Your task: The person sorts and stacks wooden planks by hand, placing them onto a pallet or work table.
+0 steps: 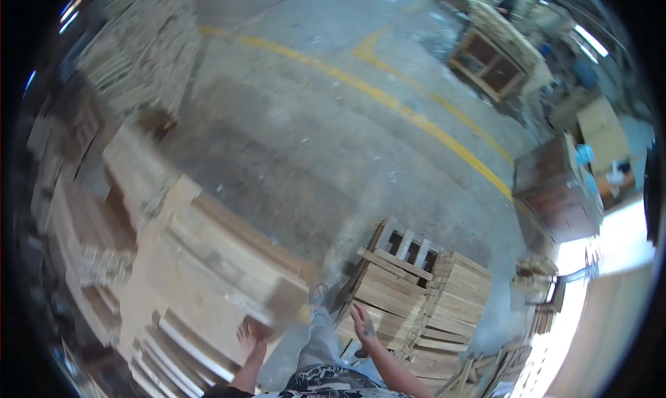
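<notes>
My left hand (248, 338) is low over the near end of a broad wooden work surface (201, 287), its fingers apart and nothing held in them. Curved wooden strips (182, 353) lie just left of it, and long boards (229, 249) stretch along the surface's far side. My right hand (362, 324) hangs beside a low stack of planks (388, 294), fingers stretched out and holding nothing. One leg is forward in the gap between the work surface and the planks.
Stacked wood (149, 58) rises at the far left. Yellow lines (416, 117) cross the concrete floor (277, 134). A brown cabinet (555, 186) stands at the right, and a wooden frame (488, 63) is farther back. A slatted pallet (406, 245) lies at the planks' far end.
</notes>
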`<move>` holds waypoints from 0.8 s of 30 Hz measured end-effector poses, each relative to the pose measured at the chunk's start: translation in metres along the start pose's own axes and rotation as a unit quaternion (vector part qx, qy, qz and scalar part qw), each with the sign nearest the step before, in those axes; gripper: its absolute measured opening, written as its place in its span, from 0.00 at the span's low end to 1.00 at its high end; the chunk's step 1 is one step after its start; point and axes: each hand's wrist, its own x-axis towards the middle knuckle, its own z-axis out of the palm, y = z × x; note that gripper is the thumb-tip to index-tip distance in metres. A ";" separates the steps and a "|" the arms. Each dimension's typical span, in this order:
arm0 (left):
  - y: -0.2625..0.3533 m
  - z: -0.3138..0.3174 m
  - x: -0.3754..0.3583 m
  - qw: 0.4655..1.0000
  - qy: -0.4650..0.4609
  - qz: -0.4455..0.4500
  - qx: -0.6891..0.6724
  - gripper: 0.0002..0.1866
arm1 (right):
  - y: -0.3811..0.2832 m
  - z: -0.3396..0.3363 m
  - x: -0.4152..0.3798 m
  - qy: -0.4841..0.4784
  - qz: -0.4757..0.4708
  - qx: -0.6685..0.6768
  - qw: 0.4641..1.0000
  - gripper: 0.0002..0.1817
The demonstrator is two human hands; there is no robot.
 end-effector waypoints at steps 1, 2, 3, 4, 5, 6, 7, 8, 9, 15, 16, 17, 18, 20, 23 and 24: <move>0.006 0.010 0.001 0.995 -0.039 -0.077 -0.046 0.18 | 0.039 -0.021 0.000 0.037 0.005 -0.012 0.999 0.26; 0.016 0.002 0.000 0.980 -0.083 -0.155 -0.091 0.20 | 0.083 -0.046 -0.001 0.062 0.026 -0.057 0.996 0.28; 0.015 0.003 0.005 0.982 -0.073 -0.150 -0.085 0.21 | 0.099 -0.066 -0.010 0.083 0.051 -0.102 0.990 0.30; 0.016 0.004 0.004 0.983 -0.064 -0.150 -0.081 0.22 | 0.117 -0.085 -0.027 0.093 0.081 -0.109 0.986 0.30; 0.019 0.009 0.001 0.983 -0.057 -0.156 -0.079 0.24 | 0.126 -0.103 -0.048 0.098 0.110 -0.120 0.982 0.30; 0.020 0.013 0.000 0.983 -0.049 -0.156 -0.081 0.24 | 0.146 -0.116 -0.059 0.078 0.145 -0.154 0.974 0.30; 0.019 0.016 0.000 0.983 -0.041 -0.158 -0.083 0.25 | 0.193 -0.126 -0.066 0.056 0.179 -0.188 0.964 0.30; 0.019 0.018 -0.001 0.983 -0.032 -0.161 -0.085 0.25 | 0.218 -0.135 -0.070 0.034 0.212 -0.221 0.951 0.30; 0.018 0.014 -0.001 0.983 -0.043 -0.155 -0.093 0.26 | 0.218 -0.139 -0.080 0.027 0.191 -0.227 0.955 0.30; 0.031 -0.002 0.001 0.984 0.097 -0.099 -0.116 0.27 | 0.224 -0.123 -0.141 0.004 0.121 -0.175 0.977 0.32; 0.033 -0.009 -0.002 0.979 0.125 -0.091 -0.135 0.28 | 0.237 -0.119 -0.151 0.012 0.090 -0.118 0.989 0.31; 0.026 -0.002 -0.002 0.979 0.145 -0.058 -0.130 0.27 | 0.236 -0.112 -0.167 0.019 0.061 -0.058 0.996 0.31; 0.024 0.006 -0.003 0.979 0.160 -0.026 -0.123 0.27 | 0.236 -0.108 -0.184 0.052 0.024 -0.050 0.997 0.30; 0.024 0.000 -0.011 0.978 0.172 -0.005 -0.122 0.23 | 0.272 -0.103 -0.250 0.094 -0.019 -0.005 0.995 0.29; 0.044 -0.036 -0.065 0.990 0.106 0.063 -0.073 0.23 | 0.360 -0.092 -0.338 0.137 -0.028 0.074 0.987 0.28; 0.057 -0.042 -0.098 0.976 0.146 0.110 -0.116 0.24 | 0.417 -0.088 -0.373 0.153 -0.003 0.068 0.986 0.28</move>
